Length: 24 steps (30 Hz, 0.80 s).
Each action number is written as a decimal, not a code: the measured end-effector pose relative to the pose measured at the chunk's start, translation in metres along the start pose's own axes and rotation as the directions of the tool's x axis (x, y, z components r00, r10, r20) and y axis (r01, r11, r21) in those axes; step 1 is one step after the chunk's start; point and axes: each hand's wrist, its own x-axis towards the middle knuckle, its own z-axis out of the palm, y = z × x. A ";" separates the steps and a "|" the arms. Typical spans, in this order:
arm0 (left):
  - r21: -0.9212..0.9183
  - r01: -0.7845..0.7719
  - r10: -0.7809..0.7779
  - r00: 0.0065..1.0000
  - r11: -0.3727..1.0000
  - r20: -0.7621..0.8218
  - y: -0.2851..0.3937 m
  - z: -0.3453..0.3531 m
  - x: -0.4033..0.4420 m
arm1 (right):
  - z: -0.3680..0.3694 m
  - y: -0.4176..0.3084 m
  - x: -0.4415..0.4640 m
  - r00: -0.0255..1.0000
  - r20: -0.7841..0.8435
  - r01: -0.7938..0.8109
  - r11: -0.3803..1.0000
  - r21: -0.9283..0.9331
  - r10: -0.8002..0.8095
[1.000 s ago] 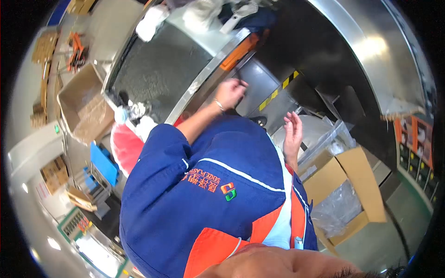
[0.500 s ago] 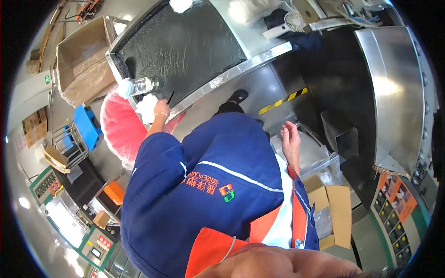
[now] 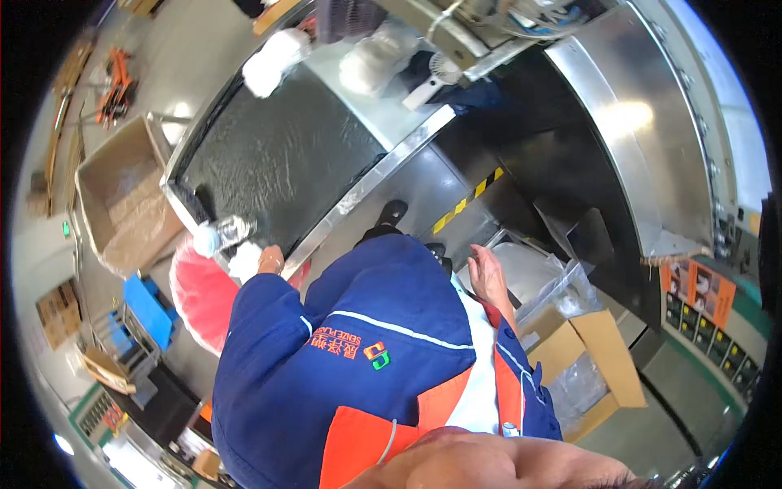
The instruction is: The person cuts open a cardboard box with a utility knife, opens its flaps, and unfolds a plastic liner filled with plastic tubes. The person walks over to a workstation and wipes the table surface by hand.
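Observation:
My left hand (image 3: 271, 260), with a band at its wrist, is at the near corner of the black-topped table (image 3: 269, 151). Its fingers look curled, and what they hold, if anything, is hidden. Beside it lies a crumpled white bundle (image 3: 244, 262). Just beyond, a clear bottle with a light blue cap (image 3: 232, 231) lies on its side. On the other side of my body, my right hand (image 3: 487, 275) is open with nothing in it, its fingers stretched out. It hangs near a container lined with clear plastic (image 3: 521, 273).
An open cardboard box (image 3: 607, 359) stands at my right. A red bag (image 3: 199, 293) and a plastic-lined carton (image 3: 122, 204) are left of the table. White bundles (image 3: 277, 61) and a small white fan (image 3: 440, 77) sit at the far end. Steel machinery (image 3: 627, 122) stands right.
The view has shifted, showing more of the table's far end. A thin dark stick seen by my left hand earlier no longer shows. My right hand stays open.

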 end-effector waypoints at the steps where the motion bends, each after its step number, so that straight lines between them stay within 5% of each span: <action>1: 0.048 -0.009 0.009 1.000 0.999 -0.001 0.011 -0.019 -0.006 | -0.005 0.004 -0.006 1.000 -0.024 -0.008 0.999 -0.036 0.007; 3: 0.038 -0.070 0.074 0.988 0.997 -0.132 0.025 -0.037 -0.003 | -0.021 0.019 -0.026 0.988 -0.088 -0.134 0.990 -0.047 0.129; 4: 0.010 -0.231 0.228 0.951 0.973 -0.210 0.034 -0.049 -0.001 | -0.031 0.028 -0.038 0.975 -0.118 -0.196 0.979 -0.049 0.189; 7: -0.020 -0.678 0.602 0.666 0.735 -0.439 0.082 -0.098 -0.005 | -0.068 0.062 -0.090 0.878 -0.313 -0.417 0.900 -0.130 0.362; 11: 0.055 -0.909 0.775 0.318 0.413 -0.546 0.177 -0.148 0.003 | -0.128 0.078 -0.188 0.709 -0.560 -0.649 0.709 -0.278 0.429; 14: 0.055 -0.959 0.875 0.228 0.277 -0.426 0.247 -0.178 -0.016 | -0.151 0.079 -0.262 0.621 -0.687 -0.755 0.524 -0.394 0.378; 16: 0.176 -0.974 0.929 0.069 0.141 -0.362 0.296 -0.183 -0.007 | -0.159 0.084 -0.278 0.496 -0.618 -0.866 0.399 -0.301 0.610; 17: 0.161 -0.983 0.951 0.041 0.094 -0.307 0.318 -0.184 -0.017 | -0.150 0.085 -0.295 0.484 -0.680 -0.866 0.414 -0.281 0.551; 21: 0.118 -0.989 0.980 -0.106 -0.087 -0.169 0.396 -0.173 -0.030 | -0.129 0.038 -0.314 0.173 -0.472 -0.984 0.174 -0.042 0.865; 24: 0.062 -0.959 0.960 -0.278 -0.275 -0.045 0.439 -0.156 -0.090 | -0.092 0.022 -0.348 0.032 -0.325 -0.999 0.035 0.005 0.945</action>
